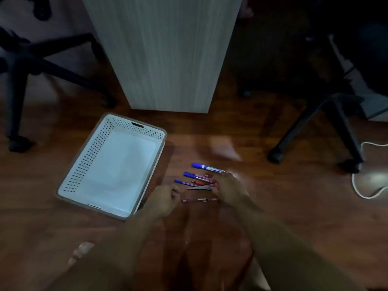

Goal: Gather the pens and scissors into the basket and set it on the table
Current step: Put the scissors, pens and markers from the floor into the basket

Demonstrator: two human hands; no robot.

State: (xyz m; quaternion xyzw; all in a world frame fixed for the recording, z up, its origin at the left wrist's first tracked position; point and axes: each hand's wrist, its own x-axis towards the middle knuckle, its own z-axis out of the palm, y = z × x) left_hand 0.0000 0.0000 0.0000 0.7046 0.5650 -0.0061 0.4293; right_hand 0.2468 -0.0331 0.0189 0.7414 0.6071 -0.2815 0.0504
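Note:
A white perforated basket (88, 160) with a brown rim sits empty on the wooden floor. To its right lie several pens: a blue-capped marker (206, 167), a second blue-capped marker (196, 176), a thin blue pen (184, 182) and a thin dark pen (199, 199). The scissors (199, 187) lie between them, blades pointing left. My right hand (227, 186) rests over the scissors' handles and the pens' right ends; its grip is hidden. My left hand (165, 199) hovers curled just right of the basket, holding nothing I can see.
A pale wood-grain table panel (168, 55) stands behind the basket. Black office chair bases stand at the left (31, 66) and right (327, 124). A white cable (361, 185) loops on the floor at the far right.

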